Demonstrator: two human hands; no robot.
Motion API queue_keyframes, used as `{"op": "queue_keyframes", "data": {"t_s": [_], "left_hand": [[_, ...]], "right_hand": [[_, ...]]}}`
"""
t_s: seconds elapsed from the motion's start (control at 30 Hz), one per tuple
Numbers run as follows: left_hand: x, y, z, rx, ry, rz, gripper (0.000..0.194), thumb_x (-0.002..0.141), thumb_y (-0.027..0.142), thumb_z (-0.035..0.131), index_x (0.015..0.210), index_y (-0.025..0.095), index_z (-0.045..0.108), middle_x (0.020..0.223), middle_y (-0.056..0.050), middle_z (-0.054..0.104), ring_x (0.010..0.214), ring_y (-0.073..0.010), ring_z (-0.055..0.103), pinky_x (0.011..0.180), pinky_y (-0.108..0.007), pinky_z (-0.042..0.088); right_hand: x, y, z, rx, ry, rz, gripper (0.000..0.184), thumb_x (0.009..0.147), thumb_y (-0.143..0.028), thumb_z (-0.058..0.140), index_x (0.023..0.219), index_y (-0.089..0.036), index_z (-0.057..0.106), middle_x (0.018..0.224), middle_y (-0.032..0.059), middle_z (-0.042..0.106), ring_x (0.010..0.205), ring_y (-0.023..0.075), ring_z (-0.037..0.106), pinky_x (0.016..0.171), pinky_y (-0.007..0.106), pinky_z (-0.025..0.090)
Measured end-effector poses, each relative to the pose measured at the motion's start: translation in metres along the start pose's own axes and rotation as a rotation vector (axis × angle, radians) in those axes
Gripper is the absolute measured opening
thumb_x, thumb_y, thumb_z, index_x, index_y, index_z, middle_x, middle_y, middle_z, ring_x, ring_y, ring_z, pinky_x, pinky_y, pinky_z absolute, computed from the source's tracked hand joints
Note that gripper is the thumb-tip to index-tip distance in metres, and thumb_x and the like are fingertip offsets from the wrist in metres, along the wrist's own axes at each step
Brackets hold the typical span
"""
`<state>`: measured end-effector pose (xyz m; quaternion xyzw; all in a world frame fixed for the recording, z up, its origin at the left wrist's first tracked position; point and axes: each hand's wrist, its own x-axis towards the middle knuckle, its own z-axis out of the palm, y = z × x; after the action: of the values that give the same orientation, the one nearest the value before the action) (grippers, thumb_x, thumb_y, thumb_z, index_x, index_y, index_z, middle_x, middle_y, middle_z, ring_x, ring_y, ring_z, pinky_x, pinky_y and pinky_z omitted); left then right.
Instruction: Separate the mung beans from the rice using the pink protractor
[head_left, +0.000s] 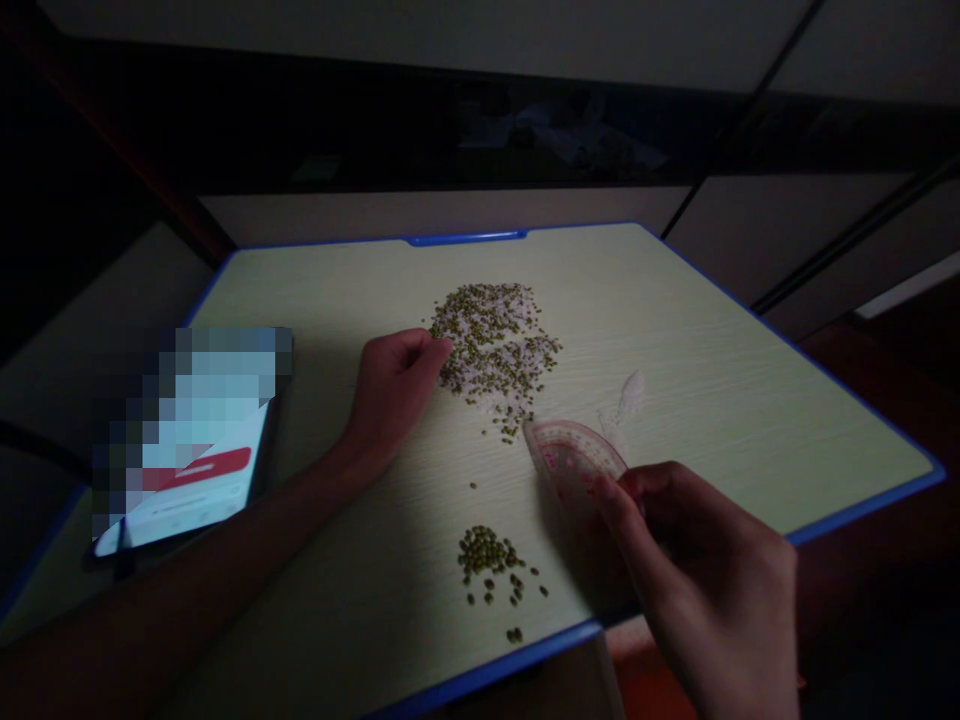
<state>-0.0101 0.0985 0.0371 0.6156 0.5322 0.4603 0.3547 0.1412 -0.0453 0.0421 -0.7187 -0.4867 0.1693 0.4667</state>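
My right hand (697, 570) pinches a clear protractor (574, 455) with pink markings between thumb and fingers. The protractor's tip points at the lower edge of a mixed pile (491, 345) of green mung beans and small white grains. At the left edge of that pile is my left hand (397, 385), its fingers curled in and thumb pressed against them; whatever they may hold is hidden. Nearer me lies a smaller heap of mung beans (484, 552), with several loose ones around it. A little heap of white grains (631, 392) lies beyond the protractor.
A tablet or large phone (191, 440) with a lit screen stands at the left, partly pixelated. All of this rests on a pale wood-grain table (720, 400) with a blue rim. Behind the table rises a cabinet front (450, 210) with a dark glossy band.
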Motion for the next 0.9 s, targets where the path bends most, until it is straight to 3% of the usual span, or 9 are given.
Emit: {"op": "queue_keyframes", "data": {"t_s": [0.27, 0.4, 0.67, 0.9], "left_hand": [[0.000, -0.001, 0.000, 0.008, 0.002, -0.010, 0.034, 0.071, 0.025, 0.052, 0.043, 0.020, 0.033, 0.037, 0.007, 0.030, 0.036, -0.0070, 0.025, 0.038, -0.026, 0.016], [0.000, -0.001, 0.000, 0.004, -0.010, -0.012, 0.034, 0.071, 0.026, 0.053, 0.043, 0.020, 0.033, 0.037, 0.007, 0.030, 0.037, -0.0070, 0.025, 0.038, -0.026, 0.017], [-0.001, 0.002, 0.000, 0.016, -0.005, -0.018, 0.035, 0.071, 0.024, 0.052, 0.043, 0.020, 0.032, 0.037, 0.007, 0.030, 0.037, -0.0069, 0.025, 0.039, -0.026, 0.017], [-0.002, 0.005, -0.001, 0.013, -0.005, -0.046, 0.034, 0.071, 0.025, 0.053, 0.044, 0.020, 0.033, 0.036, 0.007, 0.030, 0.036, -0.0076, 0.025, 0.038, -0.026, 0.018]], "right_hand": [[-0.003, -0.005, 0.005, 0.052, -0.047, 0.072, 0.018, 0.075, -0.028, 0.058, 0.060, -0.019, 0.054, 0.045, -0.0054, 0.052, 0.037, 0.0061, 0.048, 0.037, 0.016, 0.035], [0.001, 0.002, -0.001, 0.011, 0.002, 0.023, 0.019, 0.075, -0.028, 0.059, 0.059, -0.019, 0.056, 0.045, -0.0038, 0.056, 0.035, 0.0067, 0.048, 0.033, 0.016, 0.035], [0.001, 0.000, 0.003, -0.011, -0.014, 0.033, 0.019, 0.076, -0.028, 0.057, 0.060, -0.018, 0.055, 0.047, -0.0024, 0.057, 0.039, 0.0089, 0.051, 0.037, 0.018, 0.037], [0.016, 0.016, -0.007, -0.067, -0.024, -0.042, 0.017, 0.075, -0.028, 0.058, 0.062, -0.018, 0.056, 0.048, -0.0006, 0.060, 0.038, 0.0102, 0.053, 0.035, 0.019, 0.039]]}}
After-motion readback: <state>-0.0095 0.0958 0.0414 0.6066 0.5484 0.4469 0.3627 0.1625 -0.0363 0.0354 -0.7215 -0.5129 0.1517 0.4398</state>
